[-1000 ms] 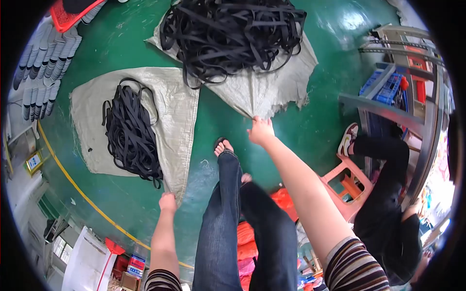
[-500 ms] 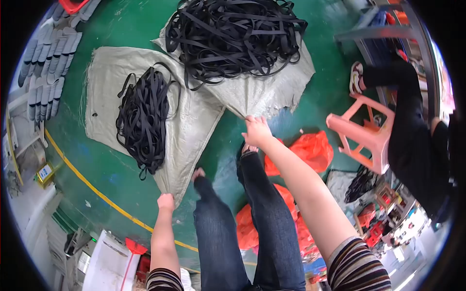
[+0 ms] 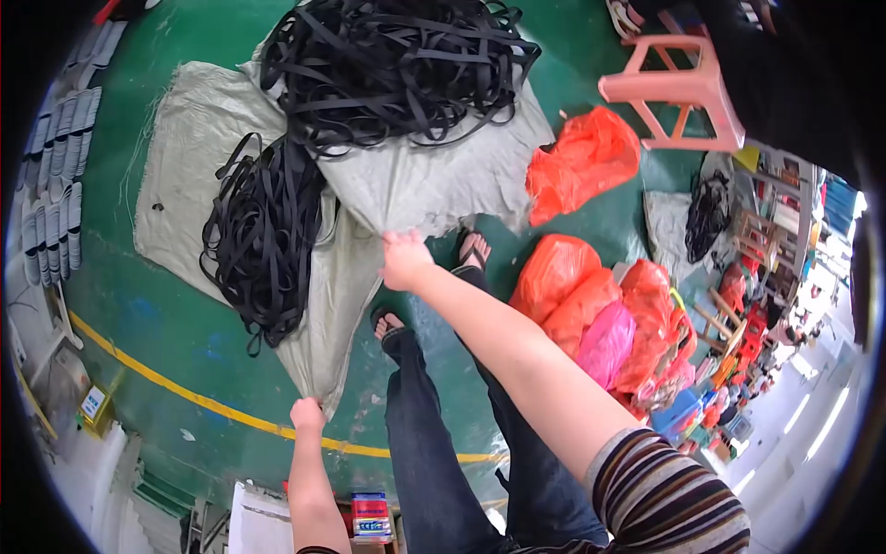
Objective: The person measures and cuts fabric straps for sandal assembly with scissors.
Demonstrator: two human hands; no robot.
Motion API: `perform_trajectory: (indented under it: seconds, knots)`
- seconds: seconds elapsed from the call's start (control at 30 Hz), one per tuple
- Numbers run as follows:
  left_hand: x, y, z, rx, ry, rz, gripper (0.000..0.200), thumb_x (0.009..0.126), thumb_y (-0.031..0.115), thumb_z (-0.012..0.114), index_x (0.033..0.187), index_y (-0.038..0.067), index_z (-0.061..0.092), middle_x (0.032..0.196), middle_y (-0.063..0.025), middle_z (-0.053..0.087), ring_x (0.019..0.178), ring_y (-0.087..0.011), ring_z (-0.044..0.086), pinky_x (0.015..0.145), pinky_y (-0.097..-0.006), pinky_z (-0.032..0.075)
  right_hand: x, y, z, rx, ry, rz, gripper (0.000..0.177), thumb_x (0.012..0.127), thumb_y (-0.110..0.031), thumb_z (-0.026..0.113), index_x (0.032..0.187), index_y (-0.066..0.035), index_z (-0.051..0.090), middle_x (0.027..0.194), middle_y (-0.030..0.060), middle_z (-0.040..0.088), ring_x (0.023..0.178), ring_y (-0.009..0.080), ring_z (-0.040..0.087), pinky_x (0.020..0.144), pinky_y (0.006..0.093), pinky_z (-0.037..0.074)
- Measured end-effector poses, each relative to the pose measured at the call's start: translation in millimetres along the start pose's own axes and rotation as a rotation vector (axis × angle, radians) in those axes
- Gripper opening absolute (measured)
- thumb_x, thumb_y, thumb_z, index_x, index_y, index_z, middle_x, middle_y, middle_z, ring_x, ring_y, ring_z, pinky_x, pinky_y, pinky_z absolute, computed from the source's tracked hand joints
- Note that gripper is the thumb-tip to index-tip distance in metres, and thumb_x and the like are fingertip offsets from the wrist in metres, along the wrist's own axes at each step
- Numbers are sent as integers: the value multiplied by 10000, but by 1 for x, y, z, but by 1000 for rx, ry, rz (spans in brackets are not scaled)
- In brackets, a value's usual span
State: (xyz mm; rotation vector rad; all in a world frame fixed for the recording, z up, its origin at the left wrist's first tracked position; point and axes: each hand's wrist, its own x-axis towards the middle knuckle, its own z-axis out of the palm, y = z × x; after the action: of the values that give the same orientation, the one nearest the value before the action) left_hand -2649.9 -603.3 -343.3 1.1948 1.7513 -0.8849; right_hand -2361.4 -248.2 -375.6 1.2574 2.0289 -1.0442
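Note:
My left hand [image 3: 308, 414] is closed on the gathered corner of a pale woven sack [image 3: 189, 120] spread on the floor. A bundle of black straps [image 3: 268, 235] lies on that sack. With my right hand [image 3: 404, 260] I grip the bunched edge of a second woven sack [image 3: 443, 175], which carries a larger heap of black straps [image 3: 397, 69]. Both sacks are pulled taut toward me, and folds run from each hand. The fingertips are partly hidden in the cloth.
Red plastic bags [image 3: 563, 277] sit to the right of my feet, with a flattened red bag [image 3: 591, 162] above them. A pink stool [image 3: 678, 88] stands at upper right beside a person in dark clothes. Bundled grey items [image 3: 57, 222] line the left. A yellow line [image 3: 185, 392] crosses the green floor.
Both sacks and their straps have been drawn closer together, with the right one shifted left across the other. My right hand has moved left, still gripping. The view has turned, showing more red bags.

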Motion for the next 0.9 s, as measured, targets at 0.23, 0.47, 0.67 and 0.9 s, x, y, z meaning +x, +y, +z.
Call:
perform_trajectory:
  seconds: [0.23,0.47,0.67,0.9]
  knots:
    - [-42,-8,58,152,-266,26,228,830,232,626,979,130,766,987,-156,723,987,-352,680,880,-453,548,-74,-57,96,160,-188,-15,711,825,-423,698,1320,50,505,1337,166,531,1276,294,521,1170,543,246]
    - [-113,85,16,-66,-282,144,410,889,325,563,1235,117,636,1154,-210,675,1105,-385,630,949,-467,515,-212,-29,119,604,-76,48,682,873,-484,629,1462,-190,452,1578,224,267,1405,365,380,1145,506,314]
    - [-186,137,-61,-96,-130,186,329,887,328,558,1092,116,702,1090,-215,687,1060,-401,641,940,-476,512,-394,101,66,1358,195,450,577,941,-400,615,1407,-73,521,1259,126,665,1152,210,638,1012,327,478]
    - [-243,141,-122,150,-69,262,374,871,345,601,1091,57,691,1091,-198,700,1025,-347,669,904,-459,513,-636,226,129,1413,589,1118,375,926,-285,621,1205,-42,680,1081,96,713,978,199,658,883,344,508]
